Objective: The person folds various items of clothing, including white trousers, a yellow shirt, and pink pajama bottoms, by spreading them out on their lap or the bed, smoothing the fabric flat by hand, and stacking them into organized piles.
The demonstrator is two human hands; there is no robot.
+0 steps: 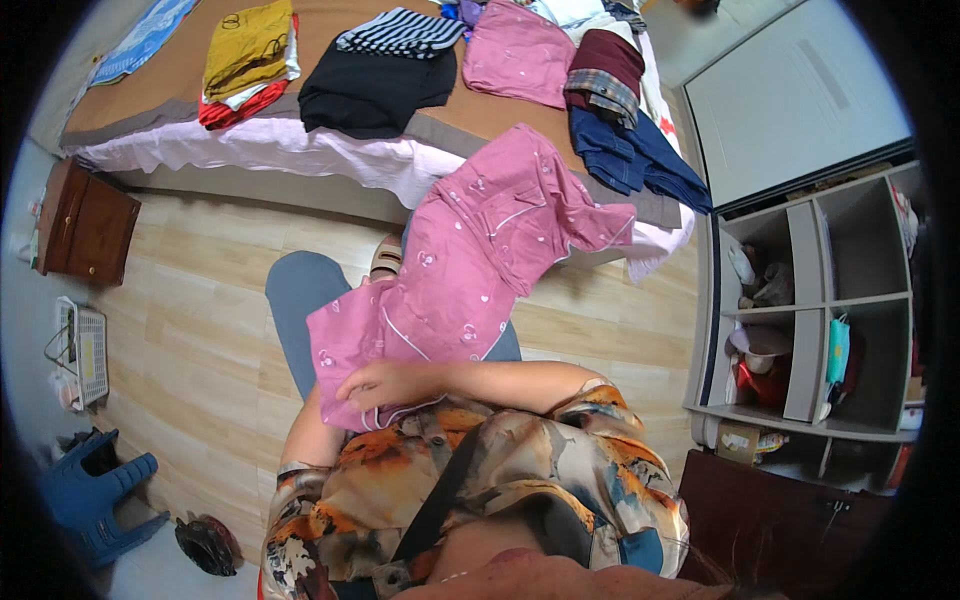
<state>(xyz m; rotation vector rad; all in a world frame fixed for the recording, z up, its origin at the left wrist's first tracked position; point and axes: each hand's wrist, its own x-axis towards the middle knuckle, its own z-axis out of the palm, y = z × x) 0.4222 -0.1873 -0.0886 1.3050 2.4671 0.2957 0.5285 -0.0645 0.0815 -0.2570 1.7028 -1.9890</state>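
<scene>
A pink pajama top [457, 255] with white piping and small printed motifs lies across my lap. Its far end reaches onto the edge of the bed [150, 105]. My right hand [386, 382] crosses in front of my body and rests on the near left part of the top, fingers bent; whether they pinch the cloth is unclear. My left forearm runs under the fabric, which hides my left hand. Just beyond the top, a folded pink garment [517, 56] of similar cloth lies on the bed.
On the bed are black folded clothes [375, 90] under a striped piece, a mustard garment [251, 49] on a stack, and blue jeans [622, 154]. Open shelves [810, 307] stand at right. A brown cabinet [94, 225], white basket [90, 352] and blue plastic stool [97, 495] are left.
</scene>
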